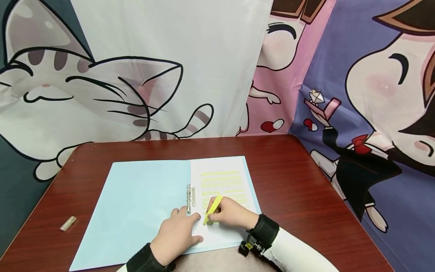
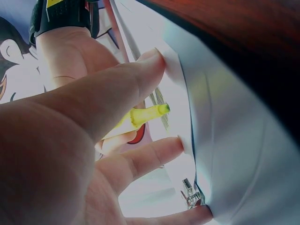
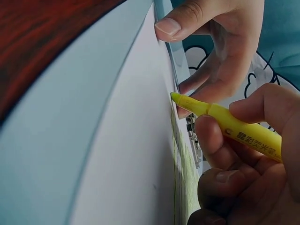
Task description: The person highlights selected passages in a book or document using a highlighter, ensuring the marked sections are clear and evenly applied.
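Clip: we take the metal clip (image 1: 189, 196) on the folder's spine as our landmark; it stands along the fold, between the two halves of the open blue folder (image 1: 139, 211).
Sheet: the white sheet (image 1: 222, 185) lies to the right of the clip; rows of yellow-green lines run across it, from beyond the clip down to a short one nearer us than the clip.
Highlighter: we find the yellow highlighter (image 1: 215, 204) to the right of the clip and a little nearer us; its long axis slants, the tail end up and to the right, the tip down towards us and to the left; the tip seems to meet the sheet at the left end of that short line.
Right hand: our right hand (image 1: 232, 214), right of the clip, pinches the highlighter between thumb and fingers; it is the nearer hand to the marker, being the one that holds it.
Left hand: our left hand (image 1: 176, 232), on our side of the clip, has its fingers spread apart and holds nothing; the thumb rests at the sheet, and one fingertip lies at or just beside the clip.
Tip and thumb: we judge this relation the one that counts; the tip lies between the clip and the left thumb, close to that hand, with the sheet's unmarked lower part towards us.
Pale block: on the counter (image 1: 292, 196), well left of the clip, lies a small pale block (image 1: 68, 223).
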`<state>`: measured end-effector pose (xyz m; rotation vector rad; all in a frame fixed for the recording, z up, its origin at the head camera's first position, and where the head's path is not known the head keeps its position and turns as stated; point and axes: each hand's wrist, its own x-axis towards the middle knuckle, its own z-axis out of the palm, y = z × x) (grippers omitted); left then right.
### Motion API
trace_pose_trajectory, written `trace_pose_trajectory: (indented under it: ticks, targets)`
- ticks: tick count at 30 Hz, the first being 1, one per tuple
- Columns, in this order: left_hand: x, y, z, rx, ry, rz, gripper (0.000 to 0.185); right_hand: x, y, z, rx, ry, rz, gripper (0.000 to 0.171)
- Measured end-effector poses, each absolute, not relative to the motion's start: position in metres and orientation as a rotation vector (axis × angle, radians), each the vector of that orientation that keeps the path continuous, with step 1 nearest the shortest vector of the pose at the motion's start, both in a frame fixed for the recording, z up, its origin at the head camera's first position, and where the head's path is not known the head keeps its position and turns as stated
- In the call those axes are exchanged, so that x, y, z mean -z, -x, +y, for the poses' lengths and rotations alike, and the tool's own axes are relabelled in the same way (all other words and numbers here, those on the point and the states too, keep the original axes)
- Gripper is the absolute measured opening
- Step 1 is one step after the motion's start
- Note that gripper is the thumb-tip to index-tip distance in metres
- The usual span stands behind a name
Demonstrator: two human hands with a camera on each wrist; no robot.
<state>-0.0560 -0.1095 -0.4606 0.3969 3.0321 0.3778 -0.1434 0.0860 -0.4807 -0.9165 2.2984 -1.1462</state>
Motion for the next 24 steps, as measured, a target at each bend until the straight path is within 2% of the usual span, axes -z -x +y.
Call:
trace_pose_trajectory:
  ticks: [5, 19, 24]
  targets:
    - [0.4616, 0.0559, -0.1092, -0.382, -0.389, 3.040, 0.054, 0.4813, 0.1426, 0.0869, 1.135, 0.966, 2.309, 0.001]
    - [0.4607, 0.0570, -0.1091, -0.378, -0.388, 3.027, 0.056, 0.4790, 0.1405, 0.0869, 1.119, 0.930, 2.341, 0.010]
    - [0.4610, 0.0575, -0.1092, -0.370, -0.393, 3.024, 0.056, 0.4780, 0.1404, 0.0886, 1.126, 0.915, 2.336, 0.007]
